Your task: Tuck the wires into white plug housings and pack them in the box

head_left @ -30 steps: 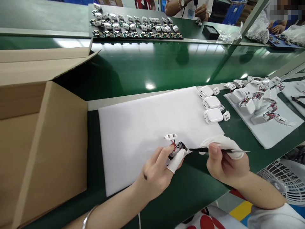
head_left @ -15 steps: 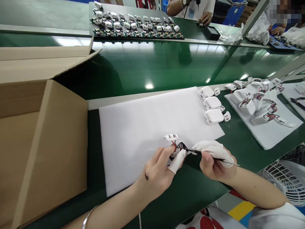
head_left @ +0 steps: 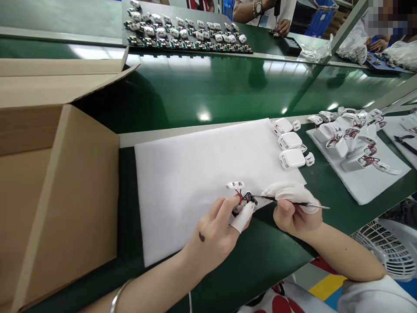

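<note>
My left hand (head_left: 216,230) grips a small white plastic housing (head_left: 241,206) near the front edge of the white sheet (head_left: 182,182). Red, black and other coloured wires (head_left: 248,198) come out of its open end, and a white end cap (head_left: 235,185) hangs beside it on the red and black ones. Fingers hide most of the housing. In my right hand (head_left: 295,215) is a pair of thin dark tweezers (head_left: 269,198), held like a pen, with the tip at the wires. White finger cots cover some fingers of both hands.
An open cardboard box (head_left: 87,187) stands at the left. Three white housings (head_left: 292,159) with caps lie at the sheet's right edge. More wired housings (head_left: 353,163) are piled on another sheet. Across the green bench, a tray (head_left: 195,43) holds circuit boards, near a co-worker's hand (head_left: 283,27).
The tweezers' tip has come up slightly out of the housing's opening, and their shaft lies flatter. My left hand keeps its hold almost in place.
</note>
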`<state>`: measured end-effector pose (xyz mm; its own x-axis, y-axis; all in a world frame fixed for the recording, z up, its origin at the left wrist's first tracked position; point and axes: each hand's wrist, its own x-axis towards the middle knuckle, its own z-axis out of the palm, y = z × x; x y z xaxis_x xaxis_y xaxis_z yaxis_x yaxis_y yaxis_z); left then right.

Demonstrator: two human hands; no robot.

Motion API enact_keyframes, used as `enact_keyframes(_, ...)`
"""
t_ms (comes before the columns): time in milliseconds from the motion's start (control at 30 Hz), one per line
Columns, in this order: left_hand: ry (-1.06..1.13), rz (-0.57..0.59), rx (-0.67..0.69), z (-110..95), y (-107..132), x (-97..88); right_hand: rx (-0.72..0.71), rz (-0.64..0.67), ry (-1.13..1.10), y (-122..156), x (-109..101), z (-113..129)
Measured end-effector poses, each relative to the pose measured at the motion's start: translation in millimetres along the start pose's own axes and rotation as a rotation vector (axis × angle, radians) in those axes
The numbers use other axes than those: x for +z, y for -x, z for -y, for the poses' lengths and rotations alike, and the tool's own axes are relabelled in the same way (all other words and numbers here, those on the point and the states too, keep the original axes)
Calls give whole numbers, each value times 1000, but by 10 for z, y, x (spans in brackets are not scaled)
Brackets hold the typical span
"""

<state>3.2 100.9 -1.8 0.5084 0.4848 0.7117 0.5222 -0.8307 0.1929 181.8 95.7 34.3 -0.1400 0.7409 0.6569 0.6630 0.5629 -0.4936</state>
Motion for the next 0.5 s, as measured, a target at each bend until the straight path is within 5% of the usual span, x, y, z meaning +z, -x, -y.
enact_keyframes(267, 25, 6, 1, 13, 4, 0, -203, -114, 54, -10, 146, 30)
enact_keyframes(500, 2, -15, -6, -4, -33, 22, -18, -161, 200, -41, 216, 61)
